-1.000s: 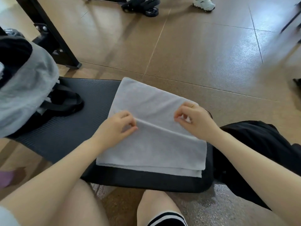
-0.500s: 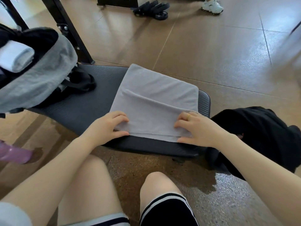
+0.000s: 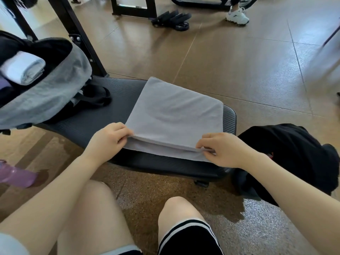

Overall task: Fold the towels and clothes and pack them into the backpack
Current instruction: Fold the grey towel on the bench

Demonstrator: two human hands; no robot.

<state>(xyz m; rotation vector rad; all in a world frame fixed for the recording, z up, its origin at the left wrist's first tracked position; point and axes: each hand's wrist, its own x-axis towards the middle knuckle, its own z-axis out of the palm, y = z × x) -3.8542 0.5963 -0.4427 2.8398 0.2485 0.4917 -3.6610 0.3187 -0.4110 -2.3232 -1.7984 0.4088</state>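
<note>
— What do we have in each hand?
— Our left hand (image 3: 108, 139) and right hand (image 3: 221, 150) each pinch a near corner of the folded grey towel (image 3: 174, 116).
— Where does it lie?
— On the black seat (image 3: 103, 115), beside the open grey backpack (image 3: 46, 89).

The grey towel (image 3: 174, 115) covers the bench's (image 3: 88, 124) right half. The backpack (image 3: 46, 92) blocks its left end; bare padding lies between them. A black garment (image 3: 287, 153) crowds the right edge.

The towel (image 3: 174, 115) is pale grey on a black ribbed seat (image 3: 88, 124). The backpack (image 3: 47, 92) is grey and black, holding a white roll (image 3: 22, 68). Black clothes (image 3: 287, 155) lie on brown floor (image 3: 239, 67); a blurred, perhaps purple bottle (image 3: 16, 176).
</note>
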